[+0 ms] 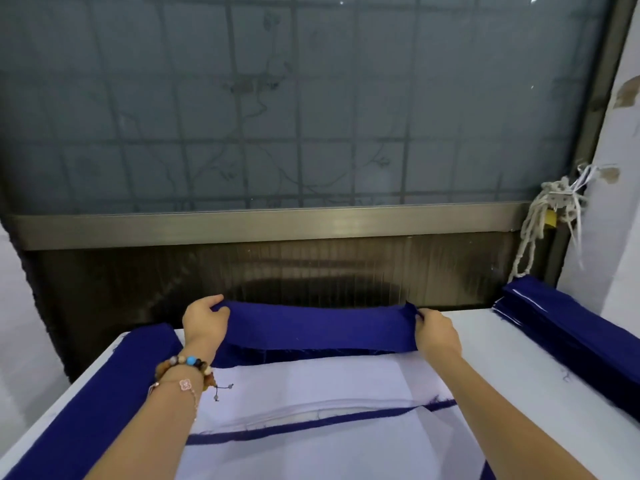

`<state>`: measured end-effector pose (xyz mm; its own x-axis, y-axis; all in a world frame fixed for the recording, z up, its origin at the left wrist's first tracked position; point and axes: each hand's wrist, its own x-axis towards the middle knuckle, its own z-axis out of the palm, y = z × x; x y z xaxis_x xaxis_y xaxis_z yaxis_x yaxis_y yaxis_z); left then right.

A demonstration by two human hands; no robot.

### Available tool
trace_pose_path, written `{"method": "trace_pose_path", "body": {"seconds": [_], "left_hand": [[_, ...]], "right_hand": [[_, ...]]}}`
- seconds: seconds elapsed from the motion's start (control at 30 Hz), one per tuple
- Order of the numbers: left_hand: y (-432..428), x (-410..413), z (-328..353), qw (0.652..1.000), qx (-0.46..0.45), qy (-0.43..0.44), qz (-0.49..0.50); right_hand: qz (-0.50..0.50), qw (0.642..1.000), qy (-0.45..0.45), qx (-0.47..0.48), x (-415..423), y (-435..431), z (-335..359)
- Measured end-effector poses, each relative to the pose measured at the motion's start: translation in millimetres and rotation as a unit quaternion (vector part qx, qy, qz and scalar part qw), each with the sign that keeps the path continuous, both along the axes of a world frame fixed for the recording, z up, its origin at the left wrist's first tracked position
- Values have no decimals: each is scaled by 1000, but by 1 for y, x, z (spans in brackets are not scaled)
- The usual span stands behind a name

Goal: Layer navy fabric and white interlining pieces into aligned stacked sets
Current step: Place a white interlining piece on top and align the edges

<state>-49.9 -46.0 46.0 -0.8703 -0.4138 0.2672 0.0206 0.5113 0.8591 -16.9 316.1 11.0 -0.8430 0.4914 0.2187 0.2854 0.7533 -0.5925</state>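
Window (311,98): frosted glass with a grid pattern behind it, filling the upper half of the view, with a metal rail (270,225) along its lower edge.
Table (502,344): white top that runs from the near edge of the view to the dark panel under the window.
White interlining (311,382): flat pieces lie layered in the middle of the table, between the two forearms; thin navy edges (311,424) show between the layers.
Navy length (104,393): lies along the left edge of the table, beside the left forearm.
Navy stack (571,330): a pile of many navy pieces along the right edge of the table, with a white edge showing near its top.
Navy strip (318,327): held stretched sideways between both hands at the far end of the table, past the white interlining. A darker navy band shows under its near edge; I cannot tell whether the two touch.
Left hand (204,320): fingers curled round the strip's left end, pinching it.
Right hand (436,329): fingertips pinch the strip's right end.
Rope (543,220): pale bundle hanging at the window's right corner.
Bracelets (187,367): beaded bands on the left wrist.
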Motion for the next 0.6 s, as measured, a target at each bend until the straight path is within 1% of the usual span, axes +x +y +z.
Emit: {"method": "trace_pose_path", "body": {"seconds": [0.07, 0.23, 0.37, 0.47, 0.6], "left_hand": [[-1, 10, 0, 1000, -6, -2, -2], [-6, 40, 4, 1000, -3, 20, 2], [-22, 74, 2, 1000, 14, 11, 19], [-36, 106, -6, 999, 17, 3, 32], [-49, 144, -25, 998, 15, -9, 55]], "right_hand": [[3, 999, 15, -48, 12, 1, 4], [16, 997, 25, -72, 41, 3, 10], [43, 995, 31, -89, 70, -4, 6], [77, 993, 11, -86, 95, -10, -2], [94, 994, -15, -51, 127, -14, -14]]}}
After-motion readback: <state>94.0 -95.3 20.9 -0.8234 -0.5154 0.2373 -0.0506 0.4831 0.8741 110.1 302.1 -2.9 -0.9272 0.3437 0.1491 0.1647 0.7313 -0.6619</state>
